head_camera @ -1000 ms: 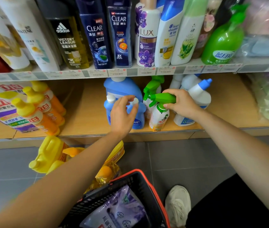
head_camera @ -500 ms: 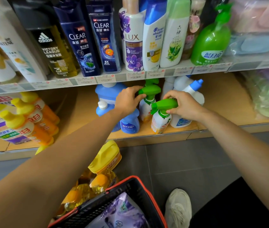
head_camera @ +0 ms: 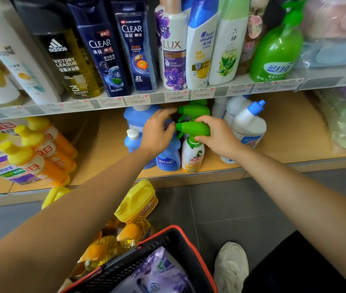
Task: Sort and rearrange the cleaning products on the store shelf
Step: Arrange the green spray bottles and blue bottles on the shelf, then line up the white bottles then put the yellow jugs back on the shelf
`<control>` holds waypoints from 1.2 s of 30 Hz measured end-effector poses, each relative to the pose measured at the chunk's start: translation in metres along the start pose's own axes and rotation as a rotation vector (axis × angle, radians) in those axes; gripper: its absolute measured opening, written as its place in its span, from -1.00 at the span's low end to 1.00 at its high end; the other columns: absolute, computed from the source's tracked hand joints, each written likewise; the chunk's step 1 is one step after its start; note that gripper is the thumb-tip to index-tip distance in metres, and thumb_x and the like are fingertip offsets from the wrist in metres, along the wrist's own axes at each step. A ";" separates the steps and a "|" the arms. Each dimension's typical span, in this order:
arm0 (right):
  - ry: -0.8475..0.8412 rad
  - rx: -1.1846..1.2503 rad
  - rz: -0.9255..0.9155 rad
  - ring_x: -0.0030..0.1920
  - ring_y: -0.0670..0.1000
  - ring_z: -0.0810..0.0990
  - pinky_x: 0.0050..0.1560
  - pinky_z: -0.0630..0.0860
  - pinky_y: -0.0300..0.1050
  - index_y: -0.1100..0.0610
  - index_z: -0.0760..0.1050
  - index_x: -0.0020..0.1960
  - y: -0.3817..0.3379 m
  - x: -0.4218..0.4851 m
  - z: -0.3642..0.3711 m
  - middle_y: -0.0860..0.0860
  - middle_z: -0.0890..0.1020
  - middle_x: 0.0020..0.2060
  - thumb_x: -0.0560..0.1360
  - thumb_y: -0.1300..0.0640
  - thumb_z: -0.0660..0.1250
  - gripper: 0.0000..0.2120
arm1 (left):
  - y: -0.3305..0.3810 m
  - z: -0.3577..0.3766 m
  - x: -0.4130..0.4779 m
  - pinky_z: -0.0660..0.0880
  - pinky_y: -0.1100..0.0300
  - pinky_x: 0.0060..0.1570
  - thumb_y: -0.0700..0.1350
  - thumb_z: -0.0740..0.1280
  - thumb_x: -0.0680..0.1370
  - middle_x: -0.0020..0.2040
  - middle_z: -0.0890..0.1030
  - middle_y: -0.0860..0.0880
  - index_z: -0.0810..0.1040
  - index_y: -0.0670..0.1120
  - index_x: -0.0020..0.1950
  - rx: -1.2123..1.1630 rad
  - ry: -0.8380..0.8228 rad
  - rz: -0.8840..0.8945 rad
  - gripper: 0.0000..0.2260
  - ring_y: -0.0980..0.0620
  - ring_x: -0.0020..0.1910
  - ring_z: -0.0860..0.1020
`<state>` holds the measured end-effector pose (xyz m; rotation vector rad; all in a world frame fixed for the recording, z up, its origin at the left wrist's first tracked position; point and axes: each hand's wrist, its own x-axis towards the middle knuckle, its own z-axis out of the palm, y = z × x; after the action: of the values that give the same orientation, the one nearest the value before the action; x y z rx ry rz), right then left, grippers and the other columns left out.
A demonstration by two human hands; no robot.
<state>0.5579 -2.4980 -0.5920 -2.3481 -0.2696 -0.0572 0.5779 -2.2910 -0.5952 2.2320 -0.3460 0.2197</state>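
Note:
On the lower wooden shelf (head_camera: pixel 108 157) stand two spray bottles with green trigger heads, one behind the other. My right hand (head_camera: pixel 220 137) grips the head of the front spray bottle (head_camera: pixel 193 158), thumb under its neck. My left hand (head_camera: pixel 158 132) hovers over the small blue bottles (head_camera: pixel 167 160). Its fingertips reach the nozzle of the rear spray bottle (head_camera: pixel 195 111) and its thumb lies beside the front nozzle. A larger blue bottle (head_camera: pixel 140 117) stands behind, and a white-capped blue bottle (head_camera: pixel 133 138) is at the left.
White toilet-cleaner bottles with blue caps (head_camera: pixel 250 125) stand right of the sprays. Yellow-capped orange bottles (head_camera: pixel 40 149) lean at the left. Shampoo bottles (head_camera: pixel 174 49) fill the upper shelf. On the floor below are yellow jugs (head_camera: pixel 136 201), a red-rimmed basket (head_camera: pixel 167 259) and my shoe (head_camera: pixel 231 265).
My left hand left the blue bottle's cap and moved right and back to the green spray heads. My right hand kept its hold on the front spray bottle.

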 end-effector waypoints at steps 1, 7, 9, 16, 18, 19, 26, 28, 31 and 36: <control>-0.016 0.001 0.002 0.10 0.05 0.60 0.13 0.57 0.08 0.05 0.52 0.28 -0.002 -0.001 0.000 0.05 0.63 0.11 0.41 0.18 0.55 -0.52 | 0.002 -0.001 -0.008 0.56 -0.07 0.11 -0.24 0.28 0.52 0.21 0.61 -0.11 0.56 -0.12 0.37 -0.026 0.024 0.009 -0.60 -0.10 0.10 0.61; 0.398 0.141 0.093 -0.27 -0.19 0.56 -0.13 0.54 -0.26 0.07 0.62 -0.01 0.001 -0.018 -0.021 -0.08 0.63 -0.26 0.37 0.24 0.48 -0.79 | 0.017 0.002 -0.023 0.55 -0.02 0.15 -0.01 0.33 0.50 0.23 0.64 0.00 0.59 0.03 0.37 0.016 -0.111 0.079 -0.58 0.00 0.18 0.58; 0.662 0.216 0.252 -0.33 -0.17 0.53 -0.18 0.53 -0.21 0.01 0.52 -0.16 0.010 -0.023 -0.033 -0.12 0.56 -0.35 0.36 0.20 0.51 -0.80 | 0.017 0.007 -0.020 0.57 -0.06 0.12 0.02 0.43 0.55 0.23 0.65 0.00 0.58 0.02 0.36 0.022 -0.105 0.075 -0.62 -0.01 0.18 0.59; 0.585 0.655 0.561 -0.35 -0.20 0.59 -0.27 0.51 -0.22 0.03 0.55 0.16 0.037 -0.024 -0.056 -0.11 0.65 -0.23 0.35 0.12 0.60 -0.57 | 0.012 0.012 -0.014 0.59 -0.08 0.14 0.01 0.45 0.56 0.25 0.65 0.03 0.58 0.01 0.31 -0.050 -0.102 0.040 -0.67 0.00 0.21 0.60; 0.517 0.671 0.541 -0.34 -0.20 0.60 -0.30 0.50 -0.24 0.00 0.62 0.02 0.042 -0.021 -0.058 -0.12 0.68 -0.25 0.37 0.10 0.59 -0.73 | 0.011 0.012 -0.014 0.59 -0.07 0.16 -0.02 0.46 0.56 0.23 0.65 0.04 0.59 -0.01 0.30 -0.073 -0.099 0.044 -0.68 0.03 0.20 0.61; 0.507 0.677 0.544 -0.27 -0.14 0.63 -0.27 0.50 -0.22 -0.01 0.62 -0.02 0.043 -0.019 -0.060 -0.10 0.70 -0.21 0.37 0.08 0.59 -0.77 | 0.011 0.013 -0.014 0.59 -0.06 0.17 -0.03 0.47 0.56 0.22 0.66 0.04 0.59 -0.02 0.29 -0.086 -0.097 0.043 -0.69 0.05 0.19 0.62; 0.400 0.446 0.473 -0.22 -0.05 0.57 -0.24 0.45 -0.20 0.02 0.55 -0.23 0.039 -0.016 -0.076 -0.08 0.61 -0.28 0.36 0.00 0.60 -0.77 | 0.022 0.008 -0.016 0.58 0.00 0.17 -0.03 0.46 0.56 0.20 0.66 0.00 0.58 -0.03 0.29 -0.011 -0.126 0.040 -0.69 0.01 0.15 0.61; 0.392 0.407 0.428 -0.22 -0.03 0.57 -0.21 0.47 -0.15 0.01 0.52 -0.28 0.032 -0.028 -0.076 -0.10 0.58 -0.34 0.37 0.01 0.59 -0.75 | 0.027 0.005 -0.017 0.51 -0.01 0.21 -0.06 0.47 0.55 0.21 0.64 -0.08 0.60 -0.09 0.31 0.119 -0.107 0.099 -0.66 -0.10 0.19 0.58; 0.383 0.346 0.334 -0.25 0.01 0.53 -0.19 0.47 0.04 0.21 0.51 -0.25 0.007 -0.045 -0.084 0.02 0.55 -0.36 0.37 -0.04 0.58 -0.63 | 0.039 -0.003 -0.030 0.45 -0.02 0.26 -0.13 0.51 0.51 0.26 0.60 -0.13 0.61 -0.13 0.32 0.228 -0.030 0.212 -0.61 -0.16 0.23 0.54; 0.354 0.299 0.109 -0.54 -0.03 0.43 -0.41 0.37 -0.06 0.15 0.35 -0.35 -0.065 -0.074 -0.092 0.00 0.46 -0.55 0.32 -0.18 0.53 -0.51 | 0.066 -0.017 -0.079 0.41 0.18 0.27 0.07 0.54 0.43 0.25 0.60 0.00 0.59 -0.05 0.33 0.028 -0.110 0.254 -0.50 0.03 0.25 0.52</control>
<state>0.4750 -2.5308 -0.4901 -2.0072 0.0246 -0.3511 0.4810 -2.3037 -0.5582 2.2296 -0.6916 0.2386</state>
